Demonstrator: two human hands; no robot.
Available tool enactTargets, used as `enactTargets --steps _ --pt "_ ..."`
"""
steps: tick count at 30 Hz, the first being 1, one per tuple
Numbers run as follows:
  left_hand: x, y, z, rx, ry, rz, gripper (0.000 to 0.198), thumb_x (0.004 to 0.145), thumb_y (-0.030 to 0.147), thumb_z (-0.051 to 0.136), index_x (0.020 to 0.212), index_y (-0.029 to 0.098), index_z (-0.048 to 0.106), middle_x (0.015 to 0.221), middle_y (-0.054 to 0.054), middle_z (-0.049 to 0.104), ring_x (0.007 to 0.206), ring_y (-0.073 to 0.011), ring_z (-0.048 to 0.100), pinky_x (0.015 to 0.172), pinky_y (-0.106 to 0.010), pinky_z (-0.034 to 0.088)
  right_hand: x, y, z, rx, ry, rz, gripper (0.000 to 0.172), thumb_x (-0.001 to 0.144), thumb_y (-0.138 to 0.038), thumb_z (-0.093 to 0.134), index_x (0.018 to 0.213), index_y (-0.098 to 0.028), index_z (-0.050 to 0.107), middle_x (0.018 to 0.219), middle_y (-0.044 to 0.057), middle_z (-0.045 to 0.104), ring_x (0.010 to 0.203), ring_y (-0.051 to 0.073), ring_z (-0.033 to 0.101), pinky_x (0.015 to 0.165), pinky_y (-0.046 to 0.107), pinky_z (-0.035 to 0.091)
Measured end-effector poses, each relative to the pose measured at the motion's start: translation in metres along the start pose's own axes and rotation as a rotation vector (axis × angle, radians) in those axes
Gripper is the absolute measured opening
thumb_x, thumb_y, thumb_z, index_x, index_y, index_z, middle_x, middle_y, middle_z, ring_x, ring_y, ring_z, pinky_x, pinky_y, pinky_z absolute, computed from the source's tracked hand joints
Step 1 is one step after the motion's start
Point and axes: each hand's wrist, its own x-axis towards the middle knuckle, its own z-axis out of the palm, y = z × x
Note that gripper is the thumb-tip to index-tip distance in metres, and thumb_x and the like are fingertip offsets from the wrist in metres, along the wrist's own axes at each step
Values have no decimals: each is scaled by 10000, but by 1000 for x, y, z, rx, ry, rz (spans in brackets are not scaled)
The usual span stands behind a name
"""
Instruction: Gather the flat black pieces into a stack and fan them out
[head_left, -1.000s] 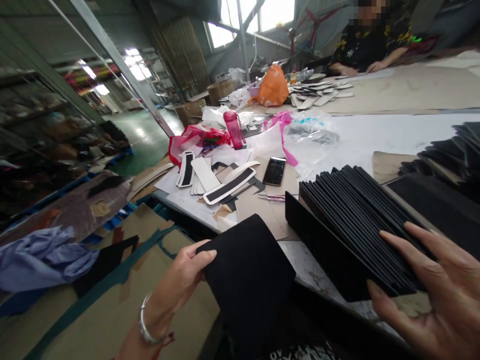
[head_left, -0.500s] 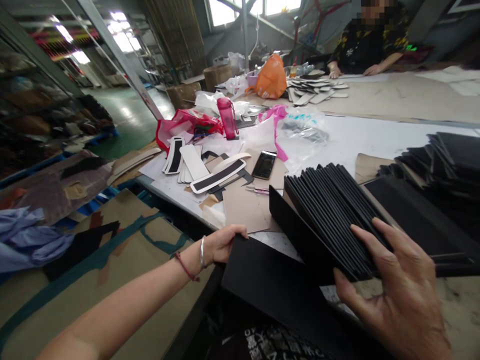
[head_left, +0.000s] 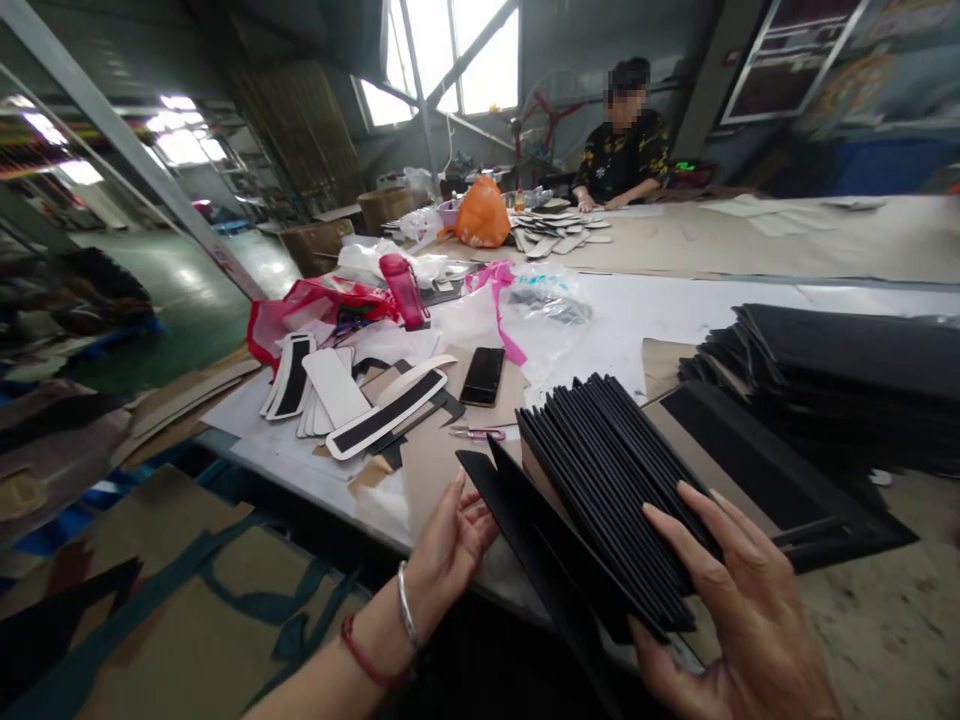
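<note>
Where half a second ago the left hand (head_left: 452, 535) held the single black panel (head_left: 517, 525) flat and low over the lap, it now rests open fingers against that panel's left edge, the panel leaning on the near face of the fanned stack of black panels (head_left: 607, 470). The right hand (head_left: 739, 610) grips the stack, fingers spread over its top edges. The stack stands tilted at the table (head_left: 675, 300) edge, well short of the phone (head_left: 484, 375).
</note>
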Motion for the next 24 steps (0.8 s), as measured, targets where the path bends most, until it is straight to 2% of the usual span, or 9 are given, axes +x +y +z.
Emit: enactTargets --steps 1,3,6,9,11,15,20,24 --pt "-8 -5 3 -4 -11 39 251 919 330 437 887 121 572 769 -57 649 653 -111 626 649 -201 514 0 0 0 2 1 6 590 719 -328 584 1267 -158 446 1341 167 396 1219 400 375 945 578 370" --pt "-26 -17 8 20 -58 125 363 897 453 435 1064 147 535 960 -91 642 857 -171 630 754 -274 522 -1 -1 -1 4 3 21 601 711 -320 589 1271 -158 443 1345 165 394 1224 397 369 939 569 379" --pt "-46 -34 15 179 -128 348 603 818 614 454 1296 256 370 1320 -81 469 1231 -237 421 959 -356 432 -1 -3 -2 8 -3 29 612 695 -297 600 1269 -153 446 1349 165 387 1229 387 365 935 549 394" --pt "-48 -43 23 456 -159 618 721 766 579 569 1362 285 288 1457 -41 287 1341 -231 242 1081 -336 281 -1 -3 -3 14 -2 26 626 675 -281 607 1266 -144 449 1353 168 381 1239 384 352 933 538 401" --pt "-41 -45 30 599 -154 710 747 775 512 598 1387 287 234 1478 -33 244 1355 -219 207 1105 -323 224 -1 -2 -3 14 5 20 643 661 -275 607 1268 -135 448 1356 172 375 1248 390 337 930 538 402" --pt "-27 -55 43 624 -110 730 696 831 461 527 1406 263 190 1481 -52 241 1356 -221 209 1108 -356 224 -2 -1 -3 13 21 13 646 652 -279 609 1261 -125 456 1362 177 364 1262 394 314 925 530 408" --pt "-29 -76 52 516 -65 586 597 863 489 418 1383 225 288 1365 -84 440 1279 -248 372 1065 -393 319 -2 1 -2 50 40 9 653 672 -347 638 1263 -140 455 1361 171 361 1267 387 306 914 505 425" --pt "-33 -84 52 516 -4 565 570 852 507 426 1350 239 348 1288 -75 521 1218 -248 451 1030 -388 367 -6 6 3 94 59 27 688 675 -454 658 1266 -164 460 1362 158 366 1266 401 301 915 526 418"
